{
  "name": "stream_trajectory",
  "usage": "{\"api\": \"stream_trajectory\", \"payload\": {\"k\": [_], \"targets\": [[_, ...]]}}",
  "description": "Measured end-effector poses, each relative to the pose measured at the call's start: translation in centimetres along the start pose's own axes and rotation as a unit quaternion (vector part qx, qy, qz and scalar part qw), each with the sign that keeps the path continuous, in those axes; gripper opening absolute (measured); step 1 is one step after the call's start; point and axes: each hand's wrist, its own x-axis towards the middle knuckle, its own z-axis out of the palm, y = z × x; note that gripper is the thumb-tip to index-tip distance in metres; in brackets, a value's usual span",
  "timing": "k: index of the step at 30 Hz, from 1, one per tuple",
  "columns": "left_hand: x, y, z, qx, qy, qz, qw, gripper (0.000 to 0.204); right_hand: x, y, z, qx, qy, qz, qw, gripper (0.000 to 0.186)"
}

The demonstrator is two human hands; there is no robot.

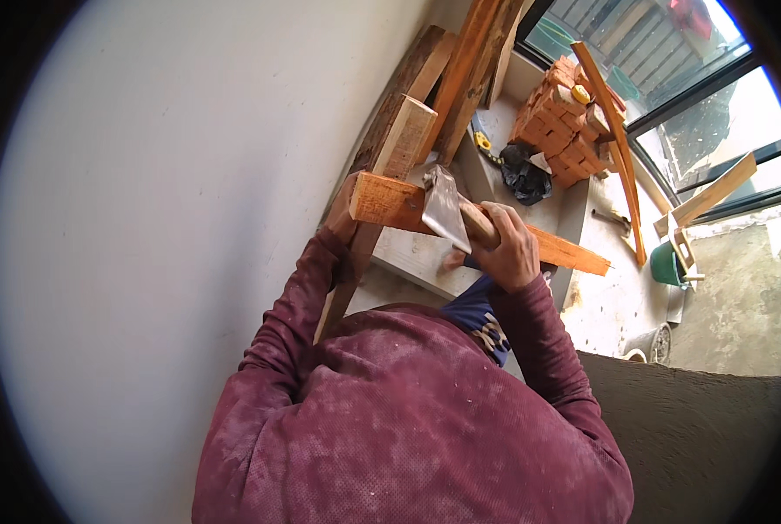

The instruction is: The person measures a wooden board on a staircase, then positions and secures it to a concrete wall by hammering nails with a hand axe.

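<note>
A hatchet with a worn metal head (445,210) and a short wooden handle (480,225) is in my right hand (511,248), fingers wrapped round the handle. Its blade lies against or just over an orange-brown wooden plank (565,251), which crosses in front of me from left to right. At the plank's left end is my left hand (343,210), closed and partly hidden behind the wood. An upright timber (405,137) stands just beyond that end; whether the plank touches it I cannot tell.
Several long timbers (467,70) lean by the white wall (172,192) on the left. Farther off are stacked red bricks (558,122), a black plastic bag (526,175) and a yellow-handled saw (483,141). A bent board (613,144) and a green bucket (666,264) stand at right.
</note>
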Motion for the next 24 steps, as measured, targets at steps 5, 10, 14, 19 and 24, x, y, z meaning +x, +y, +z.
{"api": "stream_trajectory", "payload": {"k": [5, 10, 14, 19, 24], "targets": [[-1.5, -1.0, -0.6, -0.043, 0.002, -0.017, 0.999, 0.121, -0.9, -0.8, 0.3, -0.023, -0.004, 0.016, 1.0, 0.066], [-2.2, -1.9, -0.7, -0.072, 0.002, -0.023, 0.997, 0.124, -1.4, -1.8, 0.7, -0.023, 0.057, 0.038, 0.997, 0.065], [-2.3, -0.7, -1.4, -0.026, -0.05, -0.025, 0.998, 0.129, -0.8, -1.9, 0.7, -0.011, 0.073, 0.049, 0.996, 0.062], [-1.3, 0.8, -2.0, 0.068, -0.03, -0.028, 0.997, 0.13, -1.4, -1.5, 1.8, -0.038, 0.078, 0.041, 0.995, 0.061], [-1.9, 3.1, -0.7, 0.033, -0.052, -0.063, 0.996, 0.132, -1.8, -1.3, 2.3, -0.038, 0.108, 0.019, 0.993, 0.06]]}}
